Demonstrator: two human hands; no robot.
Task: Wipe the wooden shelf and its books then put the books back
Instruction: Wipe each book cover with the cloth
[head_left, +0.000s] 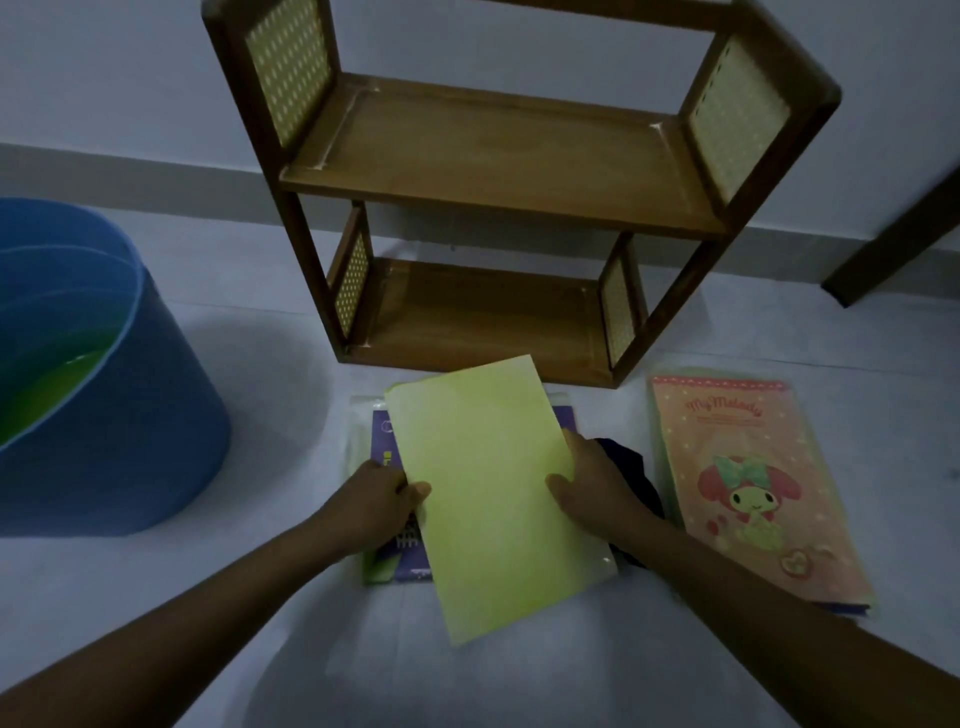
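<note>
Lying pale and bare under dim light, the floor (519, 675) meets a plain wall behind, where a grey skirting strip (130, 176) runs along the base. The two-tier brown wooden shelf with cream perforated side panels (493, 171) stands against that wall with both boards bare. Just in front of it, the left hand (382, 501) and right hand (595, 486) grip opposite long edges of a thin yellow-green book (493, 493), held tilted over a purple-covered book (400, 551) lying on the floor. A dark cloth (631, 462) shows behind the right hand, mostly hidden. To the right lies a pink cartoon-character book in a clear sleeve (748, 488). A round blue bucket (130, 415) at far left is cut off; greenish contents show inside. A dark wooden leg (893, 239) slants in at right.
</note>
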